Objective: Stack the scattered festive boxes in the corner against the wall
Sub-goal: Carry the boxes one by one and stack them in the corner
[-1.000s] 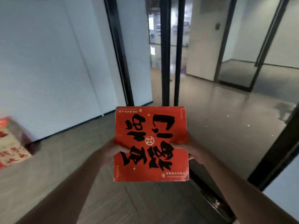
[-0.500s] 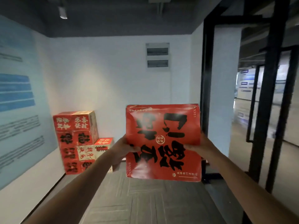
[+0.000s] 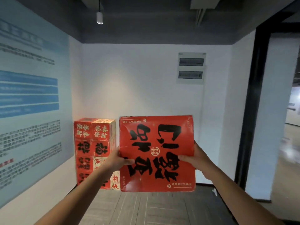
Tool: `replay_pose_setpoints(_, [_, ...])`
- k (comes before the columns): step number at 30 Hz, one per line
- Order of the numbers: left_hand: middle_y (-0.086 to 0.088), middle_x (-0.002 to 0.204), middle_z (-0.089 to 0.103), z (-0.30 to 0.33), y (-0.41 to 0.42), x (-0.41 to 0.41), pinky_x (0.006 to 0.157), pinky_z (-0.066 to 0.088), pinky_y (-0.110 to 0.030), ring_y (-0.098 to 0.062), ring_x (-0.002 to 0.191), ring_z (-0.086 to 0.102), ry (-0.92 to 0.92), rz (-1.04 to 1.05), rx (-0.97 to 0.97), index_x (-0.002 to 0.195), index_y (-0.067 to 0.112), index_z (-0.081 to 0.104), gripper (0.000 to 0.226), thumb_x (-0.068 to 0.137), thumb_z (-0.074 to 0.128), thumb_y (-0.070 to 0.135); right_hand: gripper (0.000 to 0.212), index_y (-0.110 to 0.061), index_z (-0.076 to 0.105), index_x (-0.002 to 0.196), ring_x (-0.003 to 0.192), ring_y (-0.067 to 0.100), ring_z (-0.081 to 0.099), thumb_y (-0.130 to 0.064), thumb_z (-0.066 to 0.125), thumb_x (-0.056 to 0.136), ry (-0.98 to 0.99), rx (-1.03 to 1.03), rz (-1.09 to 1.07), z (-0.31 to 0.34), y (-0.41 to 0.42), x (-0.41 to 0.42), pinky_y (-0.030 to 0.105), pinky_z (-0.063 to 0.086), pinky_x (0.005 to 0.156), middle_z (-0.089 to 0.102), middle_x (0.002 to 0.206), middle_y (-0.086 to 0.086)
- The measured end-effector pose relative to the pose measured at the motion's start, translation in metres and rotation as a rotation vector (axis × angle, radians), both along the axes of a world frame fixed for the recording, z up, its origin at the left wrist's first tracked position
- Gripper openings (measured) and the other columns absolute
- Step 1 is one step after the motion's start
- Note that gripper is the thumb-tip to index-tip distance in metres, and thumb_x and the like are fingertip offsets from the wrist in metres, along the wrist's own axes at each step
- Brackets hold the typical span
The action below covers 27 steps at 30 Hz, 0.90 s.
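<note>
Against the corner: the white back wall (image 3: pixel 138 88) met the left wall, and this corner served as the landmark for everything below.
Blue panel: a large pale-blue printed wall panel with bands of small text (image 3: pixel 30 98) covered the wall to the left of the corner; the text was too blurred to read.
Floor: grey plank flooring (image 3: pixel 146 207) ran from the viewer up to the corner.
Stack: a pile of red and cream cardboard boxes with black and red characters (image 3: pixel 93 143) stood right in the corner, touching or nearly touching both walls, about four tiers high and two boxes wide on the visible face.
Carried box: a flat, square, red cardboard box with bold black brush characters (image 3: pixel 156 153) was held upright in the air, just right of the stack and overlapping its right edge in view, well short of the corner.
Cabinet: a white wall-mounted electrical cabinet with two dark windows (image 3: pixel 191 68) sat high on the back wall, right of the corner.
Left hand: the left hand (image 3: pixel 117 159) grasped the carried box's left edge, thumb on the front face.
Right hand: the right hand (image 3: pixel 197 159) grasped its right edge the same way.
Done: judging by the pile, several boxes were already stacked.
Left: this box was not yet placed; it probably belonged on top or beside the pile. Whether others remained scattered could not be told.
</note>
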<state>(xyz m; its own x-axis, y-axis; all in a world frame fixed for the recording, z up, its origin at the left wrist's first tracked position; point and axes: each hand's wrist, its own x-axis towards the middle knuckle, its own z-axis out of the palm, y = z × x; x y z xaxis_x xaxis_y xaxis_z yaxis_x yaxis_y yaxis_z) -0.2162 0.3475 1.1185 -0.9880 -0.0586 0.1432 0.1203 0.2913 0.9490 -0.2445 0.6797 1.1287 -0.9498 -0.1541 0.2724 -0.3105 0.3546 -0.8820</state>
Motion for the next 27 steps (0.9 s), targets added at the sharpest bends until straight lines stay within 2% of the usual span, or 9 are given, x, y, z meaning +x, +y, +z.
replay_pose_setpoints(3, [0.0,0.099,0.074,0.003,-0.031,-0.049,0.085,0.056,-0.039,-0.019,0.093,0.069,0.008,0.034,-0.036,0.101,0.022,0.065,0.039,0.071,0.086,0.008,0.068,-0.044,0.046,0.129,0.111,0.017,0.064,-0.042,0.083,0.073,0.004,0.014,0.019,0.001,-0.033,-0.059,0.053,0.052,0.097,0.067,0.119,-0.012])
replay_pose_setpoints(7, [0.002,0.1,0.073,-0.003,-0.063,-0.117,0.068,0.051,-0.026,-0.014,0.09,0.068,0.022,0.059,-0.02,0.108,0.021,0.064,0.044,0.072,0.085,0.006,0.069,-0.045,0.044,0.132,0.112,0.016,0.064,-0.041,0.083,0.075,-0.005,0.031,0.045,-0.006,-0.066,-0.138,0.052,0.052,0.097,0.066,0.12,-0.013])
replay_pose_setpoints(12, [0.004,0.101,0.072,-0.017,-0.085,-0.216,0.079,0.054,-0.031,-0.014,0.093,0.067,0.058,0.111,-0.079,0.11,0.022,0.061,0.049,0.07,0.086,0.006,0.071,-0.047,0.044,0.132,0.113,0.017,0.064,-0.042,0.084,0.074,-0.009,0.024,0.089,-0.024,-0.091,-0.253,0.054,0.053,0.095,0.066,0.121,-0.014])
replay_pose_setpoints(18, [0.004,0.107,0.071,-0.027,-0.1,-0.356,0.075,0.051,-0.023,-0.014,0.099,0.067,0.086,0.189,-0.088,0.121,0.018,0.058,0.058,0.072,0.084,0.004,0.071,-0.045,0.042,0.135,0.113,0.016,0.063,-0.039,0.082,0.077,0.029,0.005,0.116,-0.038,-0.116,-0.415,0.053,0.051,0.098,0.065,0.122,-0.016])
replay_pose_setpoints(22, [0.0,0.109,0.071,-0.018,-0.106,-0.453,0.085,0.054,-0.029,-0.016,0.1,0.067,0.093,0.273,-0.08,0.122,0.015,0.057,0.06,0.071,0.083,-0.001,0.068,-0.039,0.041,0.137,0.111,0.016,0.063,-0.032,0.08,0.081,0.047,-0.001,0.145,-0.029,-0.13,-0.519,0.052,0.05,0.099,0.065,0.119,-0.016])
replay_pose_setpoints(27, [0.002,0.111,0.071,-0.015,-0.121,-0.552,0.074,0.053,-0.018,-0.011,0.098,0.067,0.098,0.321,-0.098,0.127,0.015,0.055,0.064,0.071,0.084,0.0,0.069,-0.038,0.04,0.137,0.108,0.013,0.063,-0.031,0.08,0.082,0.037,-0.007,0.203,-0.026,-0.148,-0.635,0.05,0.051,0.099,0.065,0.118,-0.017])
